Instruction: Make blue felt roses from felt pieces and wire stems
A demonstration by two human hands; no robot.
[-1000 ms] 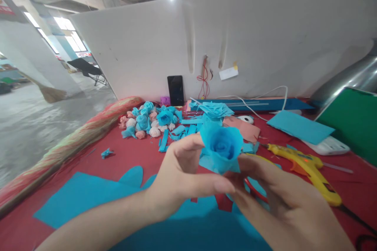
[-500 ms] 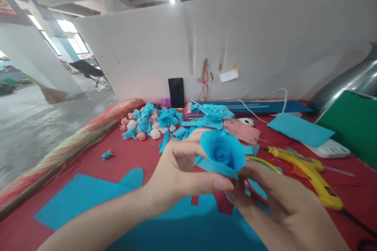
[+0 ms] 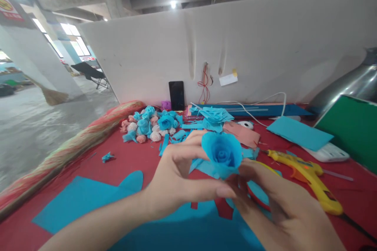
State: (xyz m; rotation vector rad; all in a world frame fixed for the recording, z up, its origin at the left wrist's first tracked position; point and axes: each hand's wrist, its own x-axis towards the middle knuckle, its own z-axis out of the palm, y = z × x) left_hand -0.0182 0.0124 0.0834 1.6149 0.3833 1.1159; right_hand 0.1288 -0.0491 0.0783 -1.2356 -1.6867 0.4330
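Note:
A blue crepe-paper rose (image 3: 222,153) is held up between my two hands, its spiral centre facing me. My left hand (image 3: 179,172) is closed on it, fingers behind the petals and thumb below the bloom. The fingers of my right hand (image 3: 277,192) pinch the rose's base from the right; the base itself is mostly hidden. Partly behind my right hand lies a curved yellow and red handle (image 3: 259,200), which looks like scissors. Under my hands spreads a large blue sheet (image 3: 182,229), with another blue piece (image 3: 79,200) to the left.
Finished blue, pink and white paper flowers (image 3: 147,123) are heaped at the back left. Blue petal pieces (image 3: 216,115) are stacked behind my hands. A yellow glue gun (image 3: 309,172) lies at the right. A black phone (image 3: 176,96) leans on the white panel (image 3: 141,55).
The rose has turned slightly in my fingers, and my left thumb now sits lower, under the bloom. The camera view has tilted up a little.

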